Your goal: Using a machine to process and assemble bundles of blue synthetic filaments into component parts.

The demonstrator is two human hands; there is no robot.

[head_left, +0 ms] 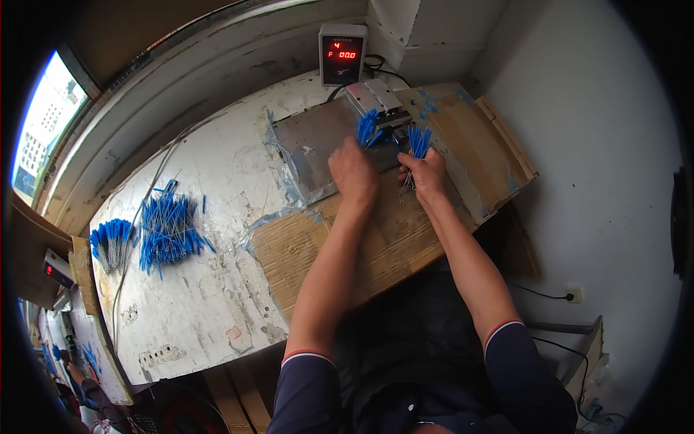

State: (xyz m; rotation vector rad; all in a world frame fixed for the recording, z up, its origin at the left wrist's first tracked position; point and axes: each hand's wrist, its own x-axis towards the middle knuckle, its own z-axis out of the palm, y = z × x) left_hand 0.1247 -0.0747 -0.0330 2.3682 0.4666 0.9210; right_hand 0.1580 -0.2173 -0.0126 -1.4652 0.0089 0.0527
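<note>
The right hand (423, 173) is closed around a bunch of blue-tipped wires (418, 141), blue ends fanning up above the fist, thin bare leads hanging below it. The left hand (353, 172) lies knuckles up with fingers curled over a second blue bunch (369, 129), pressing it toward the small metal machine (379, 101); whether those fingers actually pinch it I cannot tell from here. Both bunches sit just beside the machine's front, at the far edge of the tabletop, on a grey metal plate (311, 148) laid over cardboard (376, 249).

Judging by how things lie, the work looks to be somewhere in the middle: two bunches are in hand at the machine, while a loose heap of blue wires (170, 230) and a tidier bundle (110, 242) lie well apart near the left edge of the tabletop (210, 304). Which of those is finished I cannot say.

Behind the machine stands a counter box with red digits (342, 54).
</note>
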